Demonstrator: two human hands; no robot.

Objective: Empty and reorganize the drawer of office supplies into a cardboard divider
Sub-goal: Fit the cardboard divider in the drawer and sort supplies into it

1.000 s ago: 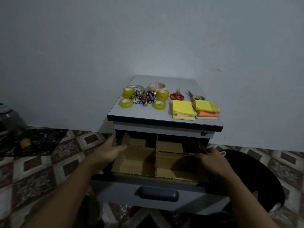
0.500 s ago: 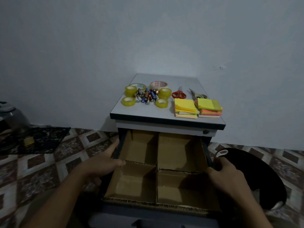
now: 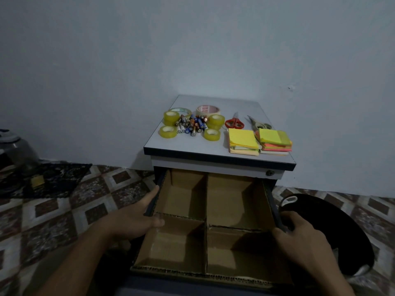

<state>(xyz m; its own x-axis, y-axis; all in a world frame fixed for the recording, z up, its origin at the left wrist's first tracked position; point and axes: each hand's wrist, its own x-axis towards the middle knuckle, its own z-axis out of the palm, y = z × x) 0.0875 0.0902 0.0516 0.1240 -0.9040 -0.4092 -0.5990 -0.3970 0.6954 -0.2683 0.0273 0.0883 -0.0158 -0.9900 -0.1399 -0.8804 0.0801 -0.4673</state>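
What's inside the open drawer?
The drawer holds a cardboard divider with four compartments, empty where visible. The left hand and right hand hide bits of its sides.

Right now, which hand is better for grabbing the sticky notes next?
The right hand, most likely. The sticky notes lie on the right part of the cabinet top, straight above where it grips the right side of the drawer. The left hand grips the left side, nearer the tape rolls.
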